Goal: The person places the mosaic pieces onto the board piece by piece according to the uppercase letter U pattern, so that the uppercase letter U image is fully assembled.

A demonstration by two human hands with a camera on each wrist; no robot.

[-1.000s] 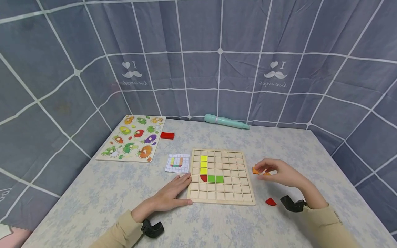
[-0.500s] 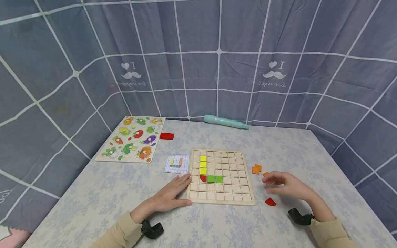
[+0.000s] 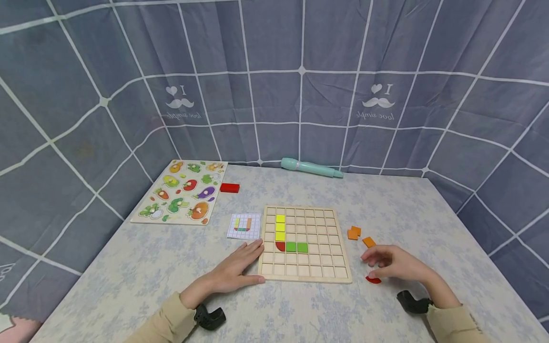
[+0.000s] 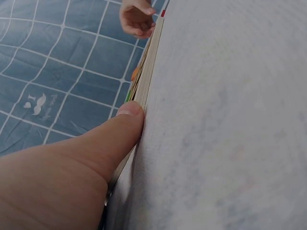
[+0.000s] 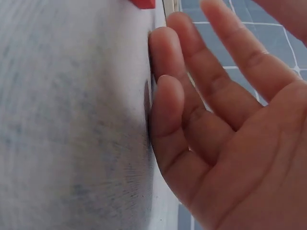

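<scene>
My left hand (image 3: 233, 271) lies flat, its fingers and thumb touching the left edge of a wooden grid board (image 3: 319, 271). Yellow squares (image 3: 280, 227), a dark red quarter-round tile (image 3: 280, 246) and two green squares (image 3: 297, 247) sit in the board's cells. Right of the board, my right hand (image 3: 399, 263) hovers low with loosely bent fingers. Its thumb partly covers a red quarter-round tile (image 3: 373, 280), which also shows at the top of the right wrist view as a red corner (image 5: 144, 4). Just beyond the fingers lie orange squares (image 3: 369, 242).
A pattern card (image 3: 243, 226) lies left of the board. Farther back are a vegetable puzzle board (image 3: 180, 193), a red block (image 3: 229, 188) and a teal microphone-like stick (image 3: 310, 167). A blue checked curtain (image 3: 274, 95) surrounds the table (image 3: 300, 314).
My right hand has left the orange squares and come nearer to me, down to the red quarter-round tile. The orange squares show more fully. My left hand stays in place.
</scene>
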